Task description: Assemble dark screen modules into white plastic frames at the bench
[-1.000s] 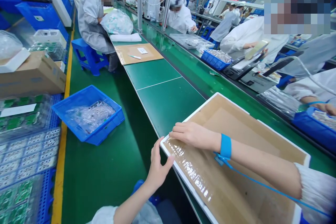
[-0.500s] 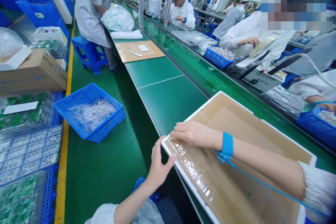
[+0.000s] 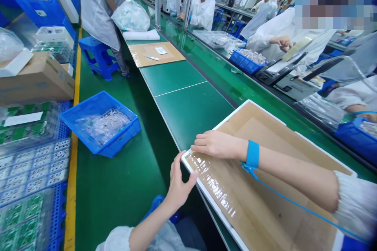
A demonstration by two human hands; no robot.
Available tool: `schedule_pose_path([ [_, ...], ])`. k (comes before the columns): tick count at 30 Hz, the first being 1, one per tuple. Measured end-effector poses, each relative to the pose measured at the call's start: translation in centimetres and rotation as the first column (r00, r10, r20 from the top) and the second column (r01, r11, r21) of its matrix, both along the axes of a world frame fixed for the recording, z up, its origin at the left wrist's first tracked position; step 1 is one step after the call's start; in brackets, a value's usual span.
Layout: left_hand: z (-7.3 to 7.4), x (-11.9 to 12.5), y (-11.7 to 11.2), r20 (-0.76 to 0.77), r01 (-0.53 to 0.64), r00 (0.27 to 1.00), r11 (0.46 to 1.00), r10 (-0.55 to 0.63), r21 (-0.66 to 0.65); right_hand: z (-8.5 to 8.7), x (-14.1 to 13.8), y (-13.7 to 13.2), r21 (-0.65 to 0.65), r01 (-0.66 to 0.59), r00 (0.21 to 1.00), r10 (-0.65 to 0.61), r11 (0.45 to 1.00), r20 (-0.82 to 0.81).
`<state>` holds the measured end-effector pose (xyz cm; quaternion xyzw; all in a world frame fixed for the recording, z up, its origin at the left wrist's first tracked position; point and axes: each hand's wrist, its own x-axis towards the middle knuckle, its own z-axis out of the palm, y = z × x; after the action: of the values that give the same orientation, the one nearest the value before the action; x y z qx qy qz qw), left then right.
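Observation:
My right hand [image 3: 216,145] lies flat, fingers together, on the near corner of a white-rimmed cardboard box [image 3: 232,117]. Under it, shiny clear film [image 3: 213,188] covers the brown inner surface. My left hand [image 3: 179,182] stands upright beside the box's near corner, its fingertips at the white rim and its fingers slightly apart. Neither hand holds anything. A blue antistatic wrist strap [image 3: 252,155] circles my right wrist, and its blue cord [image 3: 300,204] runs along my forearm. The box's lower part runs out of view.
The box rests on a green workbench [image 3: 188,113]. To the left stand a blue crate [image 3: 100,151] of bagged parts and trays of green circuit boards [image 3: 20,133]. Co-workers in smocks sit and lean along the line, with a blue stool [image 3: 98,57] beyond.
My hands have stayed in nearly the same place on the box. The view has shifted slightly, and the grey-smocked co-worker at the far bench now leans over further.

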<state>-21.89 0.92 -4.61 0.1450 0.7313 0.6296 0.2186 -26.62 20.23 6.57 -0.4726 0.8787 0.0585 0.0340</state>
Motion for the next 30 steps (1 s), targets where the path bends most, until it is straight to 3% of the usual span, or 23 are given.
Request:
schedule_pose_path([
  [11, -0.2, -0.2, -0.1, -0.001, 0.003, 1.000, 1.000, -0.003, 0.016, 1.1, 0.1, 2.2, 0.114, 0.035, 0.998, -0.029, 0.993, -0.054],
  [15, -0.7, -0.1, -0.1, -0.003, -0.019, 1.000, 0.999, 0.020, 0.043, 2.6, 1.1, 4.5, 0.133, 0.110, 0.989, -0.096, 0.985, -0.111],
  [17, -1.1, 0.1, 0.0, -0.002, -0.025, 1.000, 0.997, 0.025, 0.078, 3.3, 2.5, 5.0, 0.069, 0.219, 0.966, -0.207, 0.973, -0.157],
  [19, -1.6, 0.3, 0.2, 0.002, -0.036, 0.999, 0.991, 0.036, 0.125, 3.8, 4.5, 4.0, -0.090, 0.385, 0.903, -0.395, 0.918, -0.170],
  [22, -2.2, 0.4, 0.5, 0.016, -0.078, 0.997, 0.982, 0.076, 0.174, 3.2, 7.4, -0.4, -0.293, 0.578, 0.794, -0.608, 0.762, -0.016],
  [26, -2.4, 0.0, 0.4, 0.027, -0.100, 0.995, 0.978, 0.096, 0.184, 0.7, 9.1, -6.5, -0.443, 0.651, 0.737, -0.654, 0.617, 0.171],
  [30, -2.0, -0.2, 0.2, 0.028, -0.122, 0.993, 0.975, 0.118, 0.185, -1.9, 9.2, -8.4, -0.525, 0.657, 0.689, -0.714, 0.541, 0.126],
])
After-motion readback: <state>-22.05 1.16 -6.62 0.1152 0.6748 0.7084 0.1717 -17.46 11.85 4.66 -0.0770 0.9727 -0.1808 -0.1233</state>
